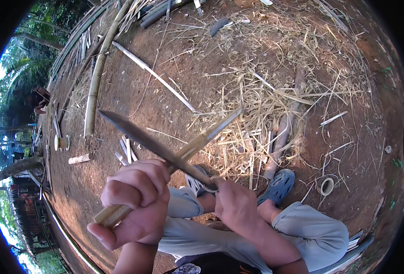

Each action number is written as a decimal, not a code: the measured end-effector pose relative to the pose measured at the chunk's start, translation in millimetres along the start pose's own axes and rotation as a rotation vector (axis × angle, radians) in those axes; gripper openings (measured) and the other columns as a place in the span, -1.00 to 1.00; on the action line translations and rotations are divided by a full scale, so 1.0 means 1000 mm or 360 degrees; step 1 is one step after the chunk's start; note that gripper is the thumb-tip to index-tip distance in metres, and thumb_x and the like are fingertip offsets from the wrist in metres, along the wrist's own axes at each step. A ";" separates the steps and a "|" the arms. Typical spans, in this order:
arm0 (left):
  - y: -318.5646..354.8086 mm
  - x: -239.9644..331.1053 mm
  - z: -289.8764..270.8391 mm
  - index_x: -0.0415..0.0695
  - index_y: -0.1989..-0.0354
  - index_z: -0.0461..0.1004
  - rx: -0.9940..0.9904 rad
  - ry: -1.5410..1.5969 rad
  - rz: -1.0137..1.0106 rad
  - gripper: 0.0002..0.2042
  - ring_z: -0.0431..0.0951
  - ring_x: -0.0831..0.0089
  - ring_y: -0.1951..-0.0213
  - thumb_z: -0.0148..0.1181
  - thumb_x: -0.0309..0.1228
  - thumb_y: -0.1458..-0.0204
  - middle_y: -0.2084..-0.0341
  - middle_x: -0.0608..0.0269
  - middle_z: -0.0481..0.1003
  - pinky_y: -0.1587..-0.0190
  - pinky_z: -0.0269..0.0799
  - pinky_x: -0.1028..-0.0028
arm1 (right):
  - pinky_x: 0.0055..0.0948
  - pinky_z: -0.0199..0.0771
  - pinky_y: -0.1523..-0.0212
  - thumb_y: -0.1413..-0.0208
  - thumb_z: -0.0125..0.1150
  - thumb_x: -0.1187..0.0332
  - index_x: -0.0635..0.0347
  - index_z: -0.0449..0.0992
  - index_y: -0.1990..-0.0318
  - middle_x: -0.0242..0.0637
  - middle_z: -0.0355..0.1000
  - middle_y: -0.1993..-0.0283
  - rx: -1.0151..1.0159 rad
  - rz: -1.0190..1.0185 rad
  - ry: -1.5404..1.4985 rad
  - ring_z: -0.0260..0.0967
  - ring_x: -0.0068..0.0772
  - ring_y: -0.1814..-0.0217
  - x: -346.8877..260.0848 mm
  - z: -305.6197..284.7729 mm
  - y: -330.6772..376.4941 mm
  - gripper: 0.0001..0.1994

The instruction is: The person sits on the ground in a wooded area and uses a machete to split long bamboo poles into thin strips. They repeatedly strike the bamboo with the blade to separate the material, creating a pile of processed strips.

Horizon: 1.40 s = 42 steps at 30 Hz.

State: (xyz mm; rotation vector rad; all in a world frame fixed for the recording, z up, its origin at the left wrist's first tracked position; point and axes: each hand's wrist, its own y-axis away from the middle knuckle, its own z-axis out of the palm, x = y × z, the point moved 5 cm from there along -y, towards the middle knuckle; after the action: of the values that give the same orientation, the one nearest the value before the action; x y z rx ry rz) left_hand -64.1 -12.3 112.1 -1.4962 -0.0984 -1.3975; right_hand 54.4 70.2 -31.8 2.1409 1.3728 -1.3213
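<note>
My left hand (135,198) is closed round a split bamboo piece (206,135), whose lower end sticks out below my fist and whose pale split end points up and to the right. In my right hand (238,203) is the handle of a machete (138,139), mostly covered by my fingers. Its dark blade runs up to the left and crosses the bamboo just above my left fist. From this view I cannot tell how deep the blade sits against the bamboo.
Curly bamboo shavings (257,109) cover the dirt beyond my feet, around a log (282,137). A long bamboo pole (99,82) lies at the left, a thin stick (154,75) beside it. A bamboo ring (325,186) rests near my right shoe (277,186).
</note>
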 end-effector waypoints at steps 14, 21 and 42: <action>-0.005 -0.009 -0.016 -0.07 0.65 0.08 -0.0074 0.0053 0.0026 -0.36 0.05 0.47 0.83 -0.27 0.31 -0.12 0.87 0.36 0.04 0.72 0.04 0.42 | -0.01 0.42 0.48 -0.16 0.08 0.49 0.35 0.36 0.10 0.11 0.46 0.46 -0.0217 0.0400 0.0124 0.46 0.16 0.44 0.054 0.014 -0.001 -0.81; 0.001 -0.004 -0.002 -0.07 0.65 0.07 -0.0115 -0.0040 0.0025 -0.38 0.02 0.47 0.82 -0.26 0.28 -0.14 0.87 0.36 0.03 0.72 0.01 0.38 | -0.05 0.48 0.45 -0.10 0.08 0.53 0.28 0.41 0.09 0.03 0.48 0.45 -0.0247 0.0513 0.0430 0.48 0.08 0.47 0.126 0.027 -0.011 -0.79; -0.018 -0.019 -0.031 0.01 0.67 0.02 0.0220 0.0161 -0.0047 -0.45 -0.11 0.59 0.77 -0.13 0.23 -0.06 0.85 0.43 0.00 0.65 -0.17 0.54 | -0.02 0.53 0.30 -0.13 0.07 0.51 0.36 0.38 0.11 0.18 0.51 0.32 -0.0413 0.0891 0.0559 0.50 0.25 0.27 0.221 0.057 -0.037 -0.81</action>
State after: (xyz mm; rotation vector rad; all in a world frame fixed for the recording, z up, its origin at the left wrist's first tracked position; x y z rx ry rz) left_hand -103.4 -15.4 101.4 -1.3131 -0.1515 -1.4574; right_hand 22.1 180.5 -232.3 2.3894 0.8741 -0.5482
